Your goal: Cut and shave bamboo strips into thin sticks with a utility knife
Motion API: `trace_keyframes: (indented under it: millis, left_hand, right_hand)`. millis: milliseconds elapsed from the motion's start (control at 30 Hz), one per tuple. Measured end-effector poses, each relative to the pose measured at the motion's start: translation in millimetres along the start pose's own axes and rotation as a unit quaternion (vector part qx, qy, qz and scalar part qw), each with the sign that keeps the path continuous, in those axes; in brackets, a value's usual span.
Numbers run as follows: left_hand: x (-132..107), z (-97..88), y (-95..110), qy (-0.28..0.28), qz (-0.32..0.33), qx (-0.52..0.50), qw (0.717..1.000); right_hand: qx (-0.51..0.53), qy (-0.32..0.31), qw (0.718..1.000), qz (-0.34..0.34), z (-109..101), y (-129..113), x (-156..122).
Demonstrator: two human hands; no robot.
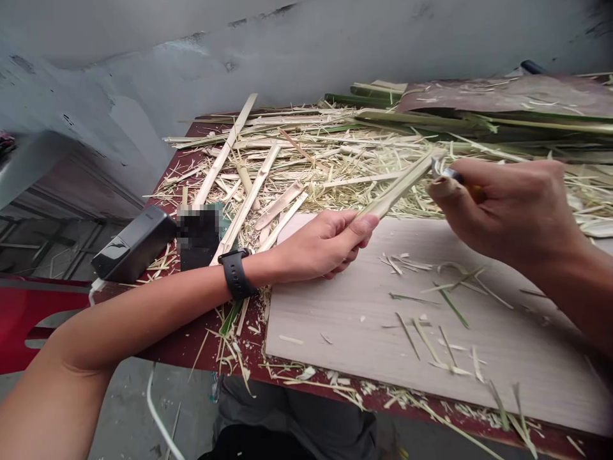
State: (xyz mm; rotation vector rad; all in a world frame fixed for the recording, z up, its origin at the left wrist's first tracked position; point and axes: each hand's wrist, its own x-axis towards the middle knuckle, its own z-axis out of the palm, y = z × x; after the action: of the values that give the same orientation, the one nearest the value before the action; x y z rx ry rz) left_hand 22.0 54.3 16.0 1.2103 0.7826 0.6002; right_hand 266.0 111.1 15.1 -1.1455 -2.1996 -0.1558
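Observation:
My left hand (pixel 325 246) is closed around the near end of a thin green bamboo strip (pixel 400 185), which slants up to the right. A black watch sits on that wrist. My right hand (pixel 507 207) is closed on a small knife (pixel 447 172), its metal blade against the far end of the strip. Both hands hover over a pale wooden board (pixel 383 332) strewn with thin green and yellow shavings.
A heap of split bamboo slats and shavings (pixel 297 160) covers the dark red table (pixel 191 345) behind the board. Long green bamboo pieces (pixel 479 118) lie at the back right. A black box (pixel 134 243) with a white cable sits at the left edge.

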Motion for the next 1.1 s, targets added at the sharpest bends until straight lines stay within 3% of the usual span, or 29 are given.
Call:
trace_keyframes:
  millis: [467,833,1100]
  left_hand:
    - [0,1.0,0,0.001,0.024,0.004,1.0]
    - [3,-0.7,-4,-0.002,0.02,-0.009,1.0]
    - [4,-4.2,-11,-0.008,0.057,0.024,0.998]
  right_hand:
    - [0.019,0.026,0.998,-0.054,-1,2,-1]
    - [0.059,-0.002,0.997,-0.053,1,2,0]
    - [0.085,-0.02,0.995,-0.049,1,6,-2]
